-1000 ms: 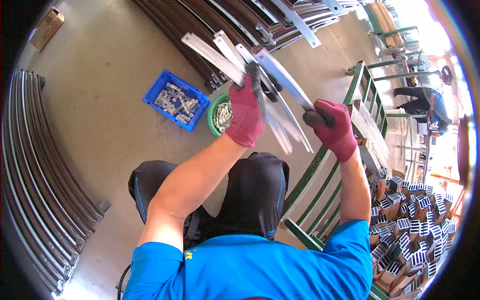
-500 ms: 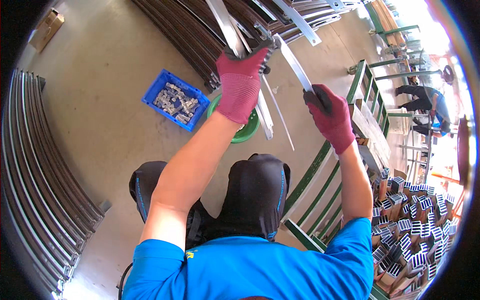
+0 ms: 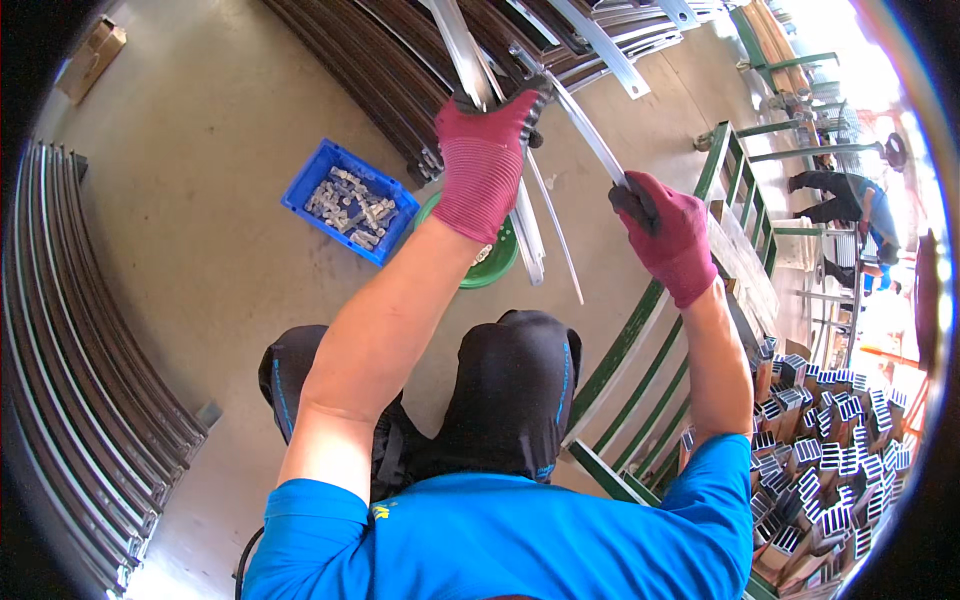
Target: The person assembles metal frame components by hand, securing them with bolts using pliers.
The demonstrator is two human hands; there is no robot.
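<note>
Fingers of the left hand (image 3: 483, 165) clamp a bundle of metal strips (image 3: 460, 50) right of the crate (image 3: 330, 230); those of the right hand (image 3: 668, 230) pinch one strip (image 3: 591, 130) farther right. Below the crate, blue lettering (image 3: 565, 375) marks the trousers (image 3: 505, 400), yellow lettering (image 3: 381, 511) the shirt (image 3: 560, 540).

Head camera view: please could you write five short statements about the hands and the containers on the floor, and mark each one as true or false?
1. The left hand and the right hand both wear dark red and black gloves. True.
2. The left hand holds several metal strips. True.
3. The right hand is empty. False: it grips one end of a single strip.
4. The blue bin stands to the left of the green basin. True.
5. The blue bin has nothing in it. False: small grey pieces lie inside it.
</note>
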